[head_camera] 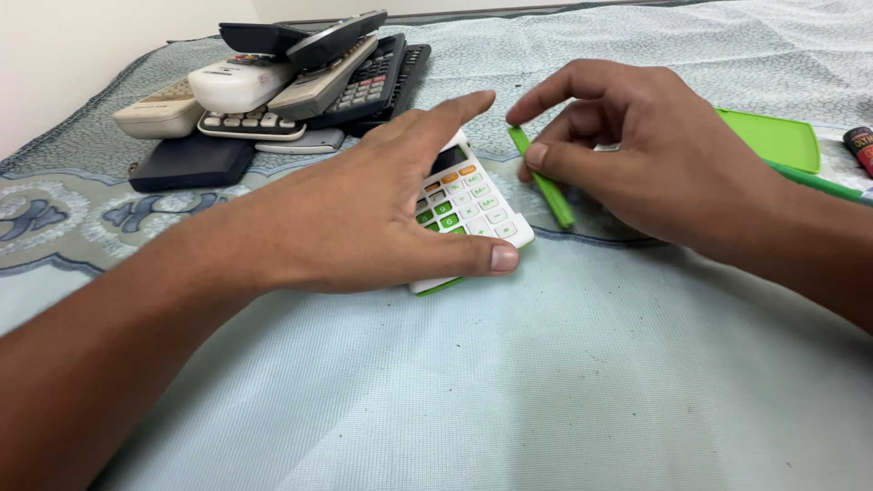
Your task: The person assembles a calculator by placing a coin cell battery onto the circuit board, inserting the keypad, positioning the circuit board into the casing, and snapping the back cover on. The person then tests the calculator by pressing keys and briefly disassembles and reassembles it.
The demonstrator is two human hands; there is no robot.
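Below me, seen from the head camera, both of my bare hands work over a pale blue cloth [509,382] spread on a patterned mat. My left hand [382,214] lies flat and spread across a white calculator with green and orange keys [468,205], palm down, thumb along its near edge and forefinger stretched past its far corner, pressing it to the cloth rather than gripping it. My right hand [637,150] is curled, thumb and fingertips pinching the upper end of a slim green strip [546,186] that rests just beside the calculator's right edge; I cannot tell whether the strip touches the calculator. I judge this as the stage of steadying the calculator while handling that green piece. Any next move would call for a firm left hand and a fine, careful pinch from the right. Farther right, a flat green cover [777,138] lies on the cloth, with a small dark battery [859,145] near the frame edge. At the upper left sits a pile of remote controls and calculators [291,82], well apart from my hands.
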